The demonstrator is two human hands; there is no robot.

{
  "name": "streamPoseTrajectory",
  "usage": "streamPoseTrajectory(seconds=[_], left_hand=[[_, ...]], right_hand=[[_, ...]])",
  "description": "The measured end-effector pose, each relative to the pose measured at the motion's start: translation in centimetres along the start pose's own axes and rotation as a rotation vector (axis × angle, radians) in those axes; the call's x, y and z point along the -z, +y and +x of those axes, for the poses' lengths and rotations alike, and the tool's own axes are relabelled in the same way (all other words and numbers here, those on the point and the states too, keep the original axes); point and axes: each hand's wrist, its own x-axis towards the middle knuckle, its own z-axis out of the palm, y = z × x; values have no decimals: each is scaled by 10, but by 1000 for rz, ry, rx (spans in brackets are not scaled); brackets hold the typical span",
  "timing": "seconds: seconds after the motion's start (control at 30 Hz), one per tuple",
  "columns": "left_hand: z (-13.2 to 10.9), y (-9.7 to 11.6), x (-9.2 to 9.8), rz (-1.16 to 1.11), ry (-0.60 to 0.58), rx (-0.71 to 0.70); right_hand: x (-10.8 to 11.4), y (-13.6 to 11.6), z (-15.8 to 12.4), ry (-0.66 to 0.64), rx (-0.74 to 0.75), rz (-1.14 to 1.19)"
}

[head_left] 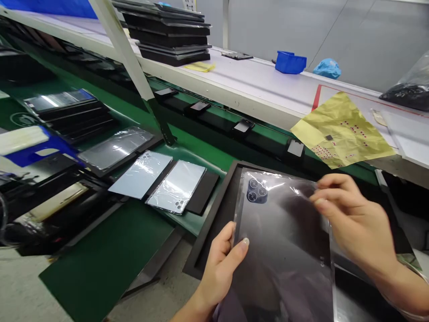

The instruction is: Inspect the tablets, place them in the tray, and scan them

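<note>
A dark tablet back cover (284,250) with a triple camera cluster at its top left is wrapped in clear film. It is held over a black tray (217,214). My left hand (219,264) grips its lower left edge, thumb on top. Fingers of my right hand (351,219) are pinched at the film near the cover's upper right edge.
Two light blue back covers (159,181) lie on black pads on the green belt (201,152). Stacked black trays (170,38) stand on the white shelf, with a blue bin (290,61) and a yellow sheet (342,129). Small black fixtures (243,126) line the belt.
</note>
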Motion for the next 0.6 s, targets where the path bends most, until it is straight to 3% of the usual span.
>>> streamPoseTrajectory(seconds=[0.07, 0.17, 0.3, 0.6], left_hand=[[-3, 1, -1, -20, -13, 31], [-5, 2, -1, -46, -16, 55], [-4, 2, 0, -31, -17, 53], [-2, 3, 2, -51, -62, 46]], right_hand=[[-18, -27, 12, -149, 144, -4], [-45, -45, 28, -226, 273, -17], [-60, -43, 33, -170, 262, -72], [-63, -38, 29, -106, 312, -109]])
